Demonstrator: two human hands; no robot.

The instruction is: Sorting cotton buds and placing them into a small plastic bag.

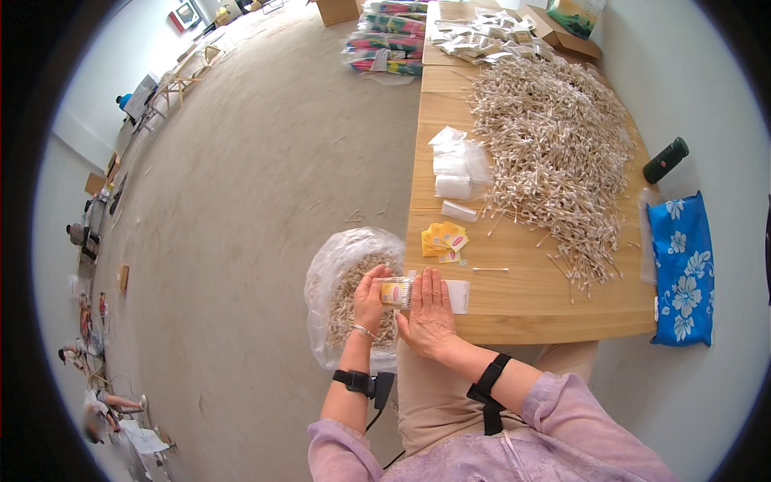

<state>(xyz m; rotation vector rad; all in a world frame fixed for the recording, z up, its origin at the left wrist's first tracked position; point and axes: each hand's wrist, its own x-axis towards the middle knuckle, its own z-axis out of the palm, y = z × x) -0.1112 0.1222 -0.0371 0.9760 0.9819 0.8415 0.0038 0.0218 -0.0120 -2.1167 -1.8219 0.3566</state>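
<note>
At the table's front left corner, my left hand (369, 299) is closed round a small clear packet of cotton swabs (395, 292) with a yellow label. My right hand (432, 313) lies flat, fingers stretched out, over the packet's end and its whitish plastic flap (458, 296), which sticks out to the right. Part of the packet is hidden under those fingers. Just beyond lie several yellow cards (443, 239) and one loose cotton swab (491, 269). Farther back are a folded clear bag (459, 211) and stacks of clear bags (454, 187).
A big heap of cotton swabs (554, 145) covers the table's right side, with filled packets (490, 36) behind it. Below the left edge stands a clear plastic sack (328, 321) of swabs. A blue floral pouch (683, 269) and dark green bottle (666, 160) are at right.
</note>
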